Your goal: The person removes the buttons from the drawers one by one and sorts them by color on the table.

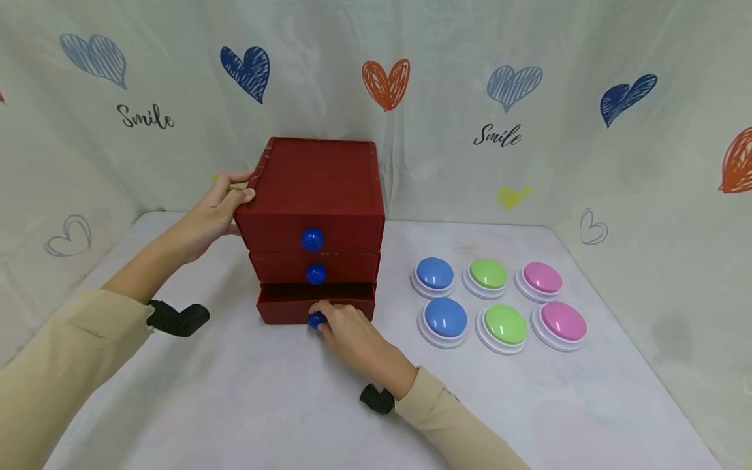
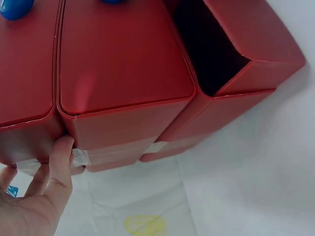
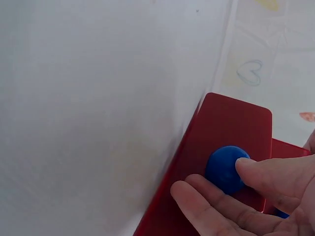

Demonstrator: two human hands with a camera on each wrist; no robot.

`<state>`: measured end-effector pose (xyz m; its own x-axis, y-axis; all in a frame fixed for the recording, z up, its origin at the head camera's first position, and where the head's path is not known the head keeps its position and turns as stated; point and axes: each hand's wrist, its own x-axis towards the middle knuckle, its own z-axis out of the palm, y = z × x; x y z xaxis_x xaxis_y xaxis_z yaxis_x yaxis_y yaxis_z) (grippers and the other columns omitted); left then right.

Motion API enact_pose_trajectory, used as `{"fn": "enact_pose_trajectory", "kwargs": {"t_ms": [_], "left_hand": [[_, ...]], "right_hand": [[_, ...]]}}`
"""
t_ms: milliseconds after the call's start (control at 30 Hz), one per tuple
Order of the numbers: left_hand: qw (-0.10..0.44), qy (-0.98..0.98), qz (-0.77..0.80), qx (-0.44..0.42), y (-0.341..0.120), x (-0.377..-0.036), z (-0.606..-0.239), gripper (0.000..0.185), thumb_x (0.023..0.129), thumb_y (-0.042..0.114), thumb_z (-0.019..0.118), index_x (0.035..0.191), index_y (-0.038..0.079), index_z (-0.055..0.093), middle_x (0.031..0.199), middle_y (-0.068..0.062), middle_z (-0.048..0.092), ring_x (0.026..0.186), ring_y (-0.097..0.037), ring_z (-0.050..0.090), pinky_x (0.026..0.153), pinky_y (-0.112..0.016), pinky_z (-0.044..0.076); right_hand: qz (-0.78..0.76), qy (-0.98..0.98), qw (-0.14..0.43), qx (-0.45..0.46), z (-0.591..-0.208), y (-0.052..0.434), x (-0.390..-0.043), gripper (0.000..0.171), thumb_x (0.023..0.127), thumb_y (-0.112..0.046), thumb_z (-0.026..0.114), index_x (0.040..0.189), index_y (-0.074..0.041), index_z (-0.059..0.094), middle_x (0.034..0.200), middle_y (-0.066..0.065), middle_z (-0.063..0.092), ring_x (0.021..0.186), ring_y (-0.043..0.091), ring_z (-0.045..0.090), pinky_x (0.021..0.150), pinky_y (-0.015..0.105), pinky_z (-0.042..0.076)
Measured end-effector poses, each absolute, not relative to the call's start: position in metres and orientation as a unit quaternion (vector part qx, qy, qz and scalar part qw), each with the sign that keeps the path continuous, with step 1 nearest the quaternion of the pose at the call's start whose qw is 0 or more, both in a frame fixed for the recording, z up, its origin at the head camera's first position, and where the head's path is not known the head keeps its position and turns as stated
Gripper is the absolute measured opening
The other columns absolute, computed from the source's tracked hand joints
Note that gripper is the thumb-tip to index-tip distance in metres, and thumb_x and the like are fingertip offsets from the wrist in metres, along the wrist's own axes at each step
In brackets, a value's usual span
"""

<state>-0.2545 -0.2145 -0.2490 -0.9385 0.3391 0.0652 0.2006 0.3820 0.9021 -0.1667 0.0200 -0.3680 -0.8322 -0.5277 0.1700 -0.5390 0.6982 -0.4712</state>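
A red three-drawer cabinet (image 1: 317,176) stands on the table, each drawer front bearing a round blue knob. My left hand (image 1: 208,215) presses its fingers and thumb against the cabinet's upper left side; the left wrist view shows the thumb (image 2: 61,152) touching that side. The bottom drawer (image 1: 279,314) is pulled partway out, its dark inside showing. With my right hand (image 1: 358,338) I pinch the bottom drawer's blue knob (image 3: 225,169) between thumb and fingers. Both the middle drawer (image 1: 276,266) and the top drawer (image 1: 270,232) are closed.
Right of the cabinet sit two rows of round push buttons on white bases: blue (image 1: 445,318), green (image 1: 506,324) and pink (image 1: 564,321). Behind the table hangs a pale curtain (image 1: 435,130) printed with hearts. A black wrist mount (image 1: 178,319) juts from the left sleeve.
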Motion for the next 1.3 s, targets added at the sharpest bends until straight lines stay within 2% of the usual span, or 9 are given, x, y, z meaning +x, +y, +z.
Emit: {"fn": "enact_pose_trajectory", "kwargs": {"t_ms": [433, 900, 1133, 1300], "left_hand": [[0.063, 0.832, 0.53, 0.151, -0.213, -0.252, -0.246, 0.05, 0.101, 0.035, 0.027, 0.142, 0.01, 0.013, 0.138, -0.013, 0.031, 0.091, 0.0, 0.054, 0.07, -0.025, 0.049], [0.066, 0.834, 0.529, 0.144, -0.21, -0.252, -0.246, 0.05, 0.101, 0.034, 0.028, 0.142, 0.011, 0.013, 0.143, -0.013, 0.026, 0.093, -0.001, 0.053, 0.071, -0.026, 0.049], [0.077, 0.831, 0.527, 0.159, -0.213, -0.252, -0.249, 0.05, 0.101, 0.032, 0.027, 0.142, 0.009, 0.012, 0.136, -0.009, 0.032, 0.093, -0.003, 0.053, 0.072, -0.026, 0.049], [0.073, 0.833, 0.524, 0.161, -0.214, -0.252, -0.247, 0.051, 0.101, 0.034, 0.027, 0.143, 0.01, 0.011, 0.14, -0.011, 0.028, 0.096, -0.004, 0.051, 0.072, -0.026, 0.049]], "right_hand": [[0.27, -0.92, 0.008, 0.283, -0.368, 0.017, -0.176, 0.026, 0.091, -0.007, 0.057, 0.118, -0.007, 0.058, 0.104, 0.009, 0.068, 0.074, 0.008, 0.061, 0.061, 0.01, 0.046], [0.266, -0.925, -0.005, 0.272, -0.366, 0.017, -0.182, 0.028, 0.092, -0.008, 0.056, 0.12, -0.007, 0.057, 0.105, 0.009, 0.068, 0.074, 0.007, 0.061, 0.06, 0.011, 0.047], [0.265, -0.926, -0.008, 0.268, -0.37, 0.016, -0.183, 0.028, 0.092, -0.006, 0.056, 0.12, -0.007, 0.057, 0.107, 0.009, 0.067, 0.088, 0.011, 0.065, 0.067, 0.014, 0.05], [0.269, -0.925, 0.001, 0.267, -0.369, 0.015, -0.186, 0.028, 0.092, -0.006, 0.055, 0.12, -0.007, 0.056, 0.109, 0.01, 0.066, 0.096, 0.016, 0.064, 0.073, 0.019, 0.052]]}}
